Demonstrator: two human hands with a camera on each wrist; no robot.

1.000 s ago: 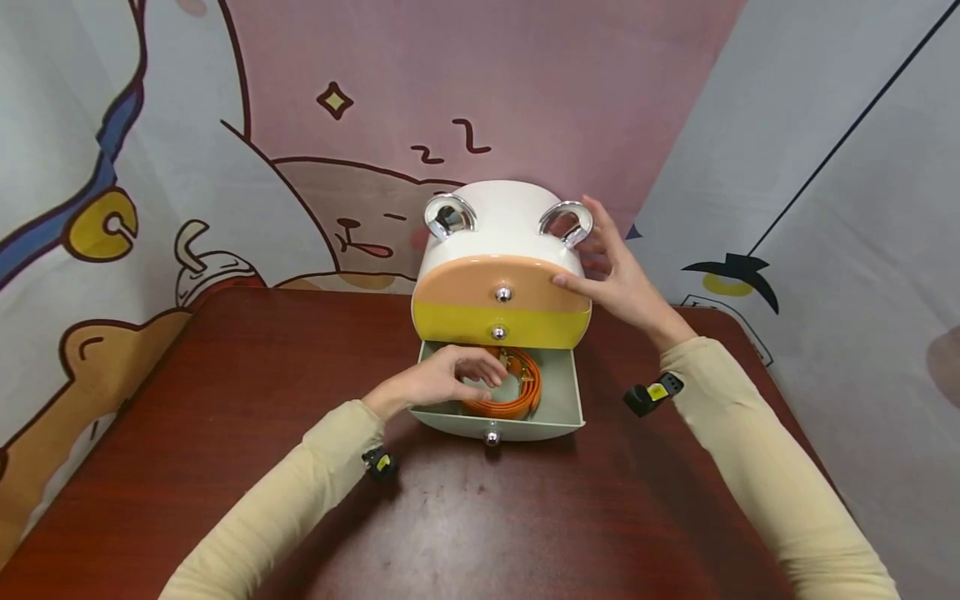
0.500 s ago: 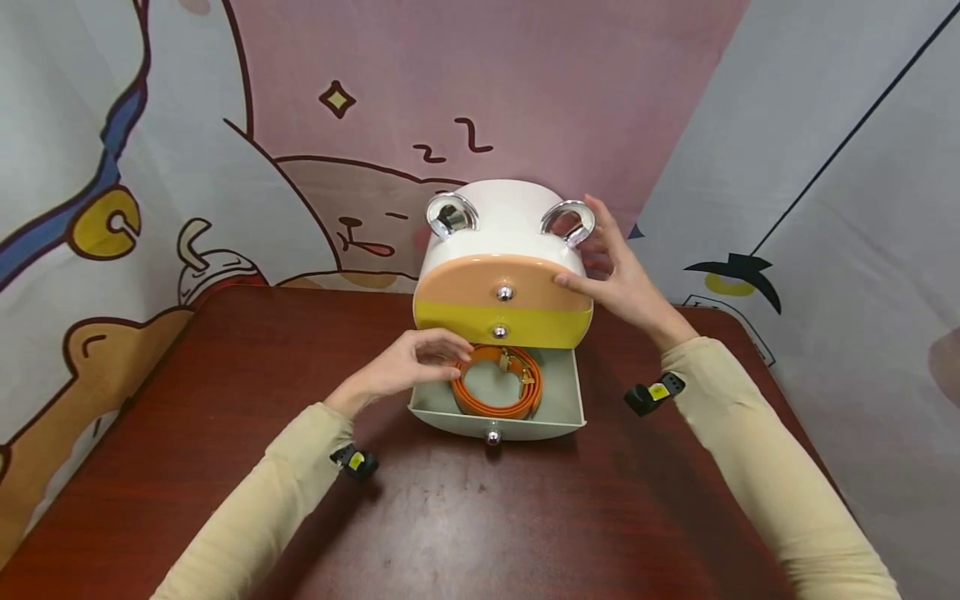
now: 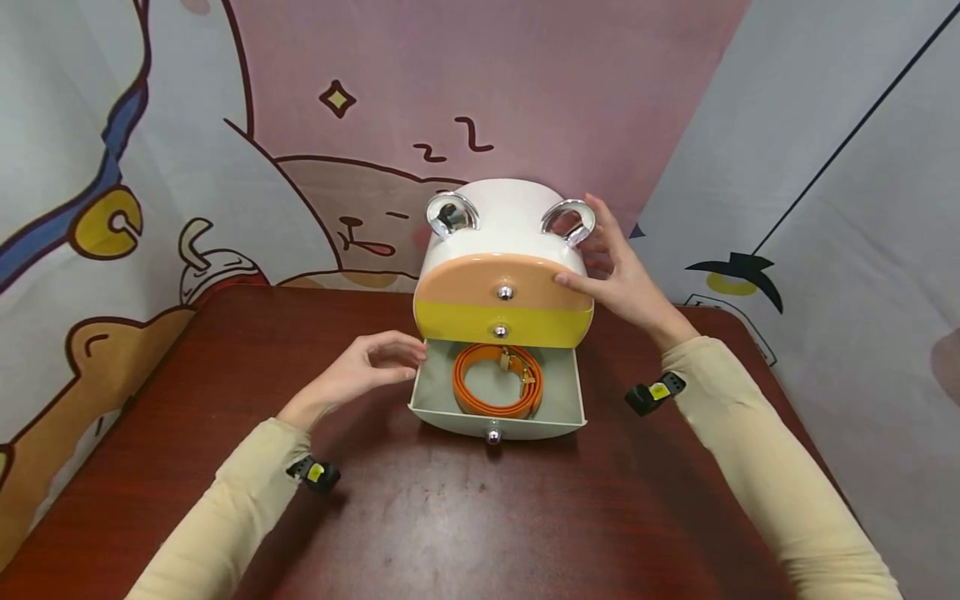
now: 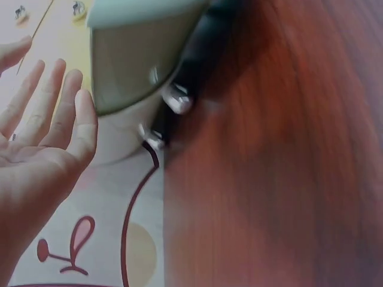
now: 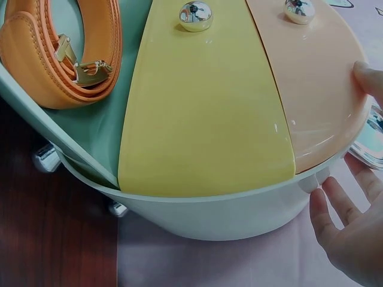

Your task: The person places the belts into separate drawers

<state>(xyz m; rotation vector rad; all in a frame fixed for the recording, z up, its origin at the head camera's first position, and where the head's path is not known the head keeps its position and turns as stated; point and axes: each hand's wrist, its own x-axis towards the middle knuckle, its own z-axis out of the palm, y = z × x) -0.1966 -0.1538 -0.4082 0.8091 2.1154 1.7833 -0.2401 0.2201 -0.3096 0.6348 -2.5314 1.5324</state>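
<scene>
A small drawer cabinet with a white rounded body, silver ear-like rings and stacked fronts in peach, yellow and pale green stands on the table. Its bottom green drawer is pulled out. Inside lies a coiled orange belt with gold hardware, seen closer in the right wrist view. My left hand hovers by the drawer's left side, fingers loosely bent and holding nothing. My right hand steadies the cabinet's upper right side, its thumb on the peach front and its fingers on the side wall.
The cabinet stands toward the back of a dark red wooden table. Behind and beside it hangs a printed cloth with cartoon figures. Silver feet show under the cabinet in the right wrist view.
My left hand has moved left from above the coiled belt to outside the drawer's left edge. The belt stays in the drawer. My right hand has kept its place on the cabinet.
</scene>
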